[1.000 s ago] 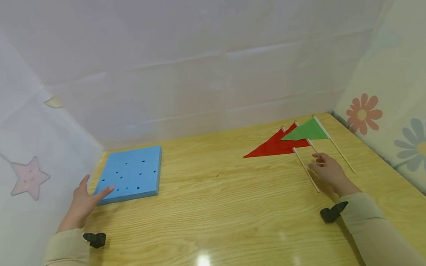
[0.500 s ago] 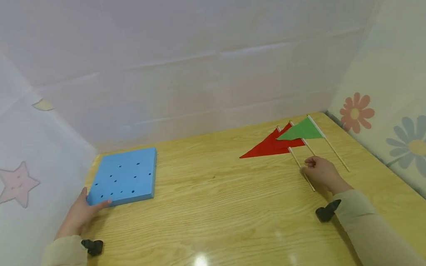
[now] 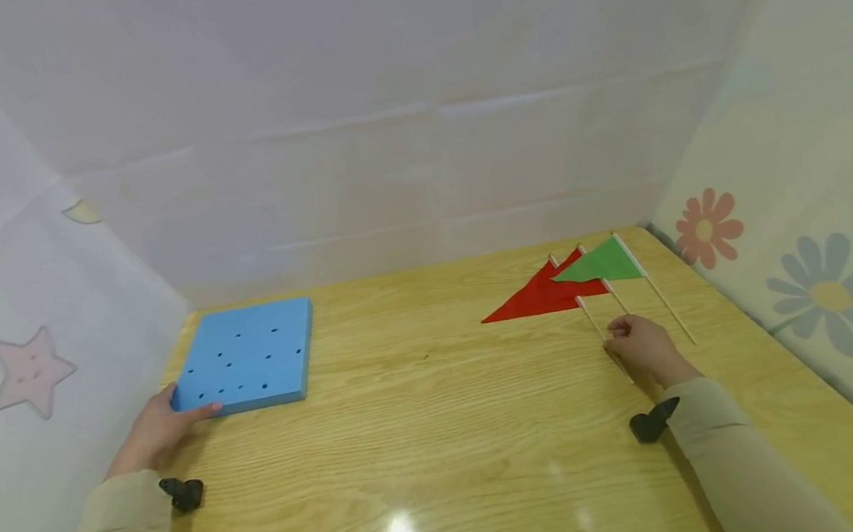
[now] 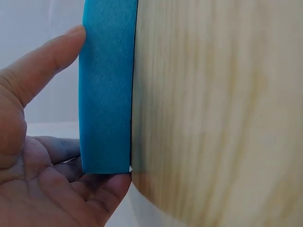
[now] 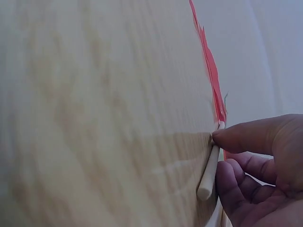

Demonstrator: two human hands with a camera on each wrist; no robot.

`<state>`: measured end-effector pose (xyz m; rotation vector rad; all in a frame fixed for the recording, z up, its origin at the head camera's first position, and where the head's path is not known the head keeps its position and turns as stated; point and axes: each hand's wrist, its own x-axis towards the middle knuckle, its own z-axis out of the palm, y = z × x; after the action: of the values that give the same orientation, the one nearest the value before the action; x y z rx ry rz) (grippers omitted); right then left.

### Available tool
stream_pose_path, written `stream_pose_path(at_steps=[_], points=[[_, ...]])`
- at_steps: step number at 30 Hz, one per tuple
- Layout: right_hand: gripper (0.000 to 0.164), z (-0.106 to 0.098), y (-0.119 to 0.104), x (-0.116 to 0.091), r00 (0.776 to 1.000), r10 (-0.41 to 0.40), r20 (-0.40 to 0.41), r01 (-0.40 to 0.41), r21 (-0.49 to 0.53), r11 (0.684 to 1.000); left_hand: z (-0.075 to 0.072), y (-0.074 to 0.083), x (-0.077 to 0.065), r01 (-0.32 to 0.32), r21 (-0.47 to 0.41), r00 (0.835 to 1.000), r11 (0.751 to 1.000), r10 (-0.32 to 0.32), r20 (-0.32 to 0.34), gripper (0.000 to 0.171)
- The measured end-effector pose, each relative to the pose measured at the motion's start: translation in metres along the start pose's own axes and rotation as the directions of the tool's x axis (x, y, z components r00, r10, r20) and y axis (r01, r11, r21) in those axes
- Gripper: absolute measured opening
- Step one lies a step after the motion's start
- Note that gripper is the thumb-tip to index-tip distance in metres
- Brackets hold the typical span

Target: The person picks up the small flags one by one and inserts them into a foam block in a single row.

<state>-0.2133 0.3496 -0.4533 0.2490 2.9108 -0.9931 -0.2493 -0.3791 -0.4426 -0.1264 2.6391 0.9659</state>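
Note:
A blue foam board (image 3: 248,347) with several small holes lies flat at the left of the table. My left hand (image 3: 159,425) holds its near left corner; in the left wrist view the thumb (image 4: 59,54) touches the upper edge and the other fingers curl at the corner. At the right, my right hand (image 3: 645,345) pinches the wooden stick (image 5: 208,177) of the leftmost red flag (image 3: 523,302) between thumb and fingers. Beyond that hand, a second red flag overlaps the first, and a green triangular flag (image 3: 602,262) lies across them.
The wood-grain table (image 3: 410,434) reaches back to a pale cloth wall (image 3: 358,163). Side walls stand close at both ends, with a printed star (image 3: 31,372) on the left and printed flowers (image 3: 829,296) on the right.
My left hand has come down onto the board's near left corner. My right hand has moved slightly left to the nearest stick and pinches it. The head view has shifted a little.

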Motion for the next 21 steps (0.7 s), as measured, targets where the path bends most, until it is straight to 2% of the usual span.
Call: stream_pose_path(at_steps=[5, 14, 17, 21], points=[[0.038, -0.0019, -0.0022, 0.0022, 0.999, -0.027, 0.035, 0.029, -0.044, 0.999, -0.0067, -0.0003, 0.002, -0.032, 0.021, 0.999, 0.999, 0.032, 0.017, 0.122], [0.027, -0.0052, -0.0031, 0.0068, 0.996, -0.077, 0.054, 0.084, -0.148, 0.985, -0.0065, -0.002, 0.0054, -0.057, 0.063, 0.998, 0.996, 0.056, 0.009, 0.124], [0.029, -0.0057, -0.004, 0.0076, 0.995, -0.079, 0.056, 0.087, -0.159, 0.984, -0.0071, -0.0006, 0.0055, -0.068, 0.08, 0.998, 0.994, 0.068, 0.003, 0.124], [0.032, -0.0064, -0.0042, 0.0089, 0.996, -0.071, 0.062, 0.08, -0.155, 0.985, -0.0068, -0.0003, 0.0058, -0.061, 0.054, 0.998, 0.997, 0.061, 0.007, 0.125]])
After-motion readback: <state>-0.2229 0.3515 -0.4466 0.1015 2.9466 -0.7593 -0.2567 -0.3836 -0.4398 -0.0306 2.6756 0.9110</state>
